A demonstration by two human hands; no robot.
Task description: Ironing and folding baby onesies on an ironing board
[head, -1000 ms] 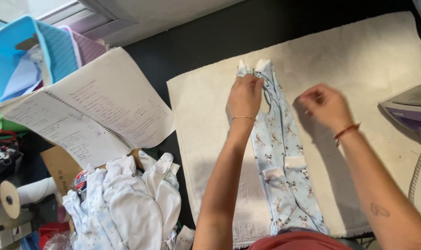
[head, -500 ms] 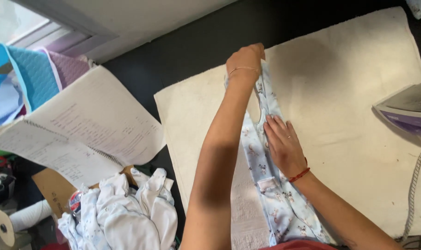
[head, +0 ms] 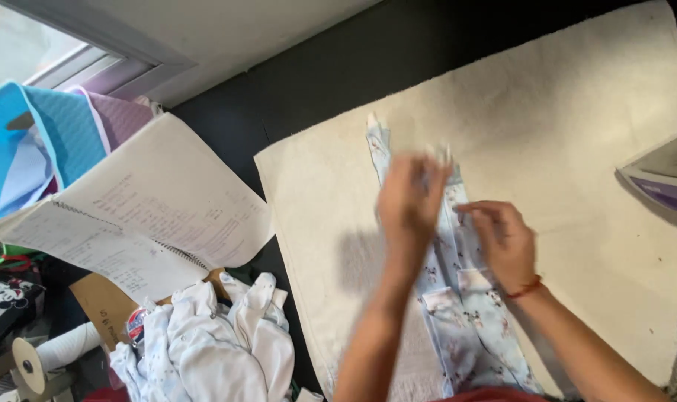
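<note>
Pale blue printed garment [head: 457,298], folded long and narrow, on cream towel [head: 576,112].
Left hand [head: 409,197], blurred, pinches its upper end; right hand [head: 502,242] rests on the middle, grip unclear. Iron [head: 662,182] at right; notebook [head: 145,216] left.

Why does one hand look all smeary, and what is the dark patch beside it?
Head view: the left hand is smeared by motion blur, while the right hand and the pale blue garment look sharper. The dark patch on the cream cloth is the left arm's soft shadow.
</note>
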